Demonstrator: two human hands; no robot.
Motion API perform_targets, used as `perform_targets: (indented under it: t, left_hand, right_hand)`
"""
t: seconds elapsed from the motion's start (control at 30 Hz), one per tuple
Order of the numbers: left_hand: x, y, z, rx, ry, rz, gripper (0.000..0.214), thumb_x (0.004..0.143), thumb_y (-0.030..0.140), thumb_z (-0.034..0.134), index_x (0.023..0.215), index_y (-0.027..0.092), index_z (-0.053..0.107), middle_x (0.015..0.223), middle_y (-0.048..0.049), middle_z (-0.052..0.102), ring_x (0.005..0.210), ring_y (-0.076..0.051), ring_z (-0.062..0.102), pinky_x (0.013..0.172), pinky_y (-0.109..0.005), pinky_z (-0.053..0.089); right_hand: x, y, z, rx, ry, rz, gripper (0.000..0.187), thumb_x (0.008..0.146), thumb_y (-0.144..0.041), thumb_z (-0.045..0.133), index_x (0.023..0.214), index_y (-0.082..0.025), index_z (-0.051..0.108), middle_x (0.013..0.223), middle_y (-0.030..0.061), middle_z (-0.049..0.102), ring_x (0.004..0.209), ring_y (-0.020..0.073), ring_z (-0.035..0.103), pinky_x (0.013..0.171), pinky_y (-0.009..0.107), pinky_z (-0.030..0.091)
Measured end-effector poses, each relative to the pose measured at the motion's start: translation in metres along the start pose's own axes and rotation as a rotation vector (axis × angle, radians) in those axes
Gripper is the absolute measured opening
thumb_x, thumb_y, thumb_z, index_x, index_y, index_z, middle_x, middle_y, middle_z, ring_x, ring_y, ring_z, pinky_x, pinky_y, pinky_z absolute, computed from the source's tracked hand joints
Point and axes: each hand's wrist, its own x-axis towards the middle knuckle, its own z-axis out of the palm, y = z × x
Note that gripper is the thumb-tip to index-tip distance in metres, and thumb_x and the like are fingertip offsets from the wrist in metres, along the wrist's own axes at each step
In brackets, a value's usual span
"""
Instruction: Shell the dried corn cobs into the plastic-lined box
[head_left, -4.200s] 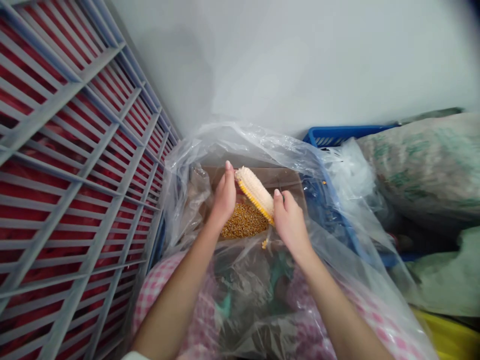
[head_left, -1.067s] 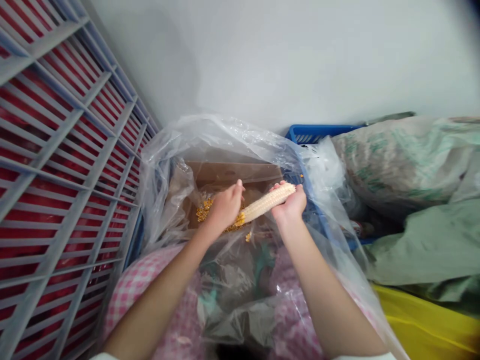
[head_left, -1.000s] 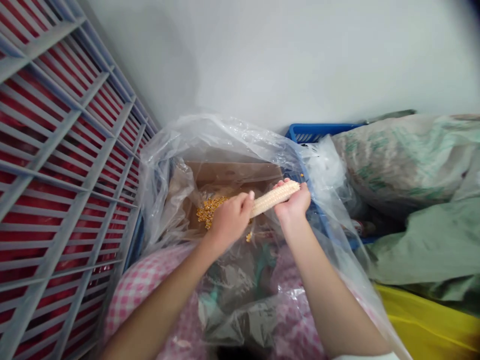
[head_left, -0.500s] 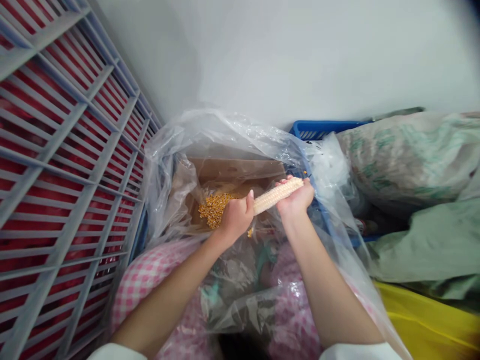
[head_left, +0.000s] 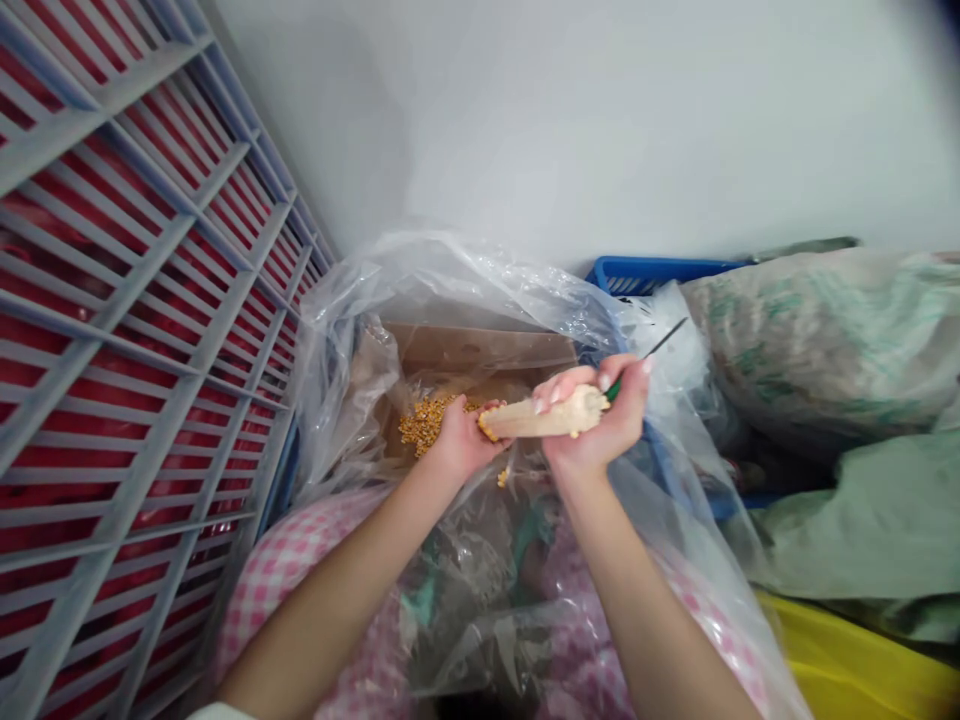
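Note:
A pale, mostly bare corn cob [head_left: 559, 416] lies across both hands above the plastic, with some yellow kernels at its two ends. My right hand [head_left: 600, 425] is closed around the cob's right part. Between its thumb and fingers it also grips a green-handled screwdriver [head_left: 666, 340], whose thin dark shaft points up and to the right. The cob's left end rests in my left hand [head_left: 461, 440], thumb above and fingers below. Just behind that hand, loose corn kernels [head_left: 421, 424] lie heaped in a cardboard box [head_left: 480, 345], partly hidden by the hand.
A clear plastic sheet [head_left: 450, 265] surrounds the box and covers my lap. On the left stands a tall slatted crate [head_left: 142, 270]. To the right are a blue basket [head_left: 660, 268], a printed sack [head_left: 817, 340] and a yellow item [head_left: 847, 660]. A white wall rises behind.
The cob has been turned over and shifted slightly; kernels now show at its ends. The screwdriver has come into sight in my right hand. My left hand has turned, its palm now more upward.

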Motion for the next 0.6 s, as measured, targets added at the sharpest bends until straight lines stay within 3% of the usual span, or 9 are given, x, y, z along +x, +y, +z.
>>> perform_targets:
  t: [0.1, 0.2, 0.33, 0.43, 0.53, 0.6]
  left_hand:
    - [0.013, -0.004, -0.004, -0.09, 0.067, 0.145, 0.023, 0.08, 0.023, 0.029, 0.065, 0.017, 0.045, 0.06, -0.0038, 0.052, 0.058, -0.014, 0.054, 0.06, -0.028, 0.045]
    - [0.018, -0.004, -0.006, -0.156, 0.131, 0.264, 0.016, 0.078, 0.022, 0.031, 0.066, 0.018, 0.042, 0.056, 0.0015, 0.046, 0.053, -0.01, 0.051, 0.06, -0.023, 0.043]
    - [0.018, -0.003, -0.005, -0.123, 0.241, 0.656, 0.014, 0.075, 0.027, 0.035, 0.073, 0.019, 0.046, 0.059, 0.0045, 0.042, 0.053, -0.008, 0.048, 0.059, -0.021, 0.041]
    - [0.015, -0.005, -0.004, 0.02, 0.303, 0.911, 0.016, 0.077, 0.028, 0.034, 0.073, 0.019, 0.047, 0.065, 0.0031, 0.041, 0.059, -0.008, 0.047, 0.062, -0.021, 0.04]
    - [0.006, -0.005, 0.003, 0.16, 0.22, 1.037, 0.017, 0.08, 0.033, 0.035, 0.084, 0.021, 0.047, 0.077, 0.0011, 0.045, 0.069, -0.008, 0.049, 0.069, -0.02, 0.041]
    - [-0.003, -0.002, 0.008, 0.158, 0.071, 0.953, 0.024, 0.081, 0.04, 0.033, 0.093, 0.022, 0.044, 0.086, -0.0014, 0.049, 0.076, -0.01, 0.053, 0.072, -0.022, 0.043]
  right_hand:
    - [-0.017, 0.008, 0.009, -0.032, -0.092, 0.05, 0.031, 0.086, -0.04, 0.024, 0.062, -0.021, 0.029, 0.039, -0.0043, 0.052, 0.03, 0.0122, 0.046, 0.035, 0.021, 0.035]
    - [-0.019, 0.015, 0.011, -0.029, -0.054, 0.07, 0.031, 0.086, -0.041, 0.022, 0.063, -0.022, 0.027, 0.037, -0.006, 0.049, 0.029, 0.0121, 0.045, 0.036, 0.022, 0.036]
    - [-0.016, 0.027, 0.017, -0.041, 0.087, 0.092, 0.033, 0.085, -0.046, 0.023, 0.063, -0.022, 0.024, 0.036, -0.0093, 0.046, 0.029, 0.0107, 0.043, 0.039, 0.023, 0.039]
    - [-0.015, 0.029, 0.024, -0.015, 0.1, 0.127, 0.032, 0.084, -0.046, 0.023, 0.063, -0.022, 0.024, 0.036, -0.009, 0.045, 0.03, 0.0107, 0.043, 0.041, 0.024, 0.039]
    - [-0.005, 0.018, 0.022, 0.097, 0.115, 0.115, 0.03, 0.086, -0.041, 0.022, 0.063, -0.021, 0.026, 0.038, -0.0088, 0.044, 0.032, 0.0097, 0.043, 0.043, 0.023, 0.039]
    - [0.007, 0.006, 0.011, 0.153, 0.193, 0.126, 0.03, 0.086, -0.037, 0.019, 0.062, -0.02, 0.026, 0.041, -0.0088, 0.043, 0.034, 0.0074, 0.042, 0.045, 0.021, 0.039]
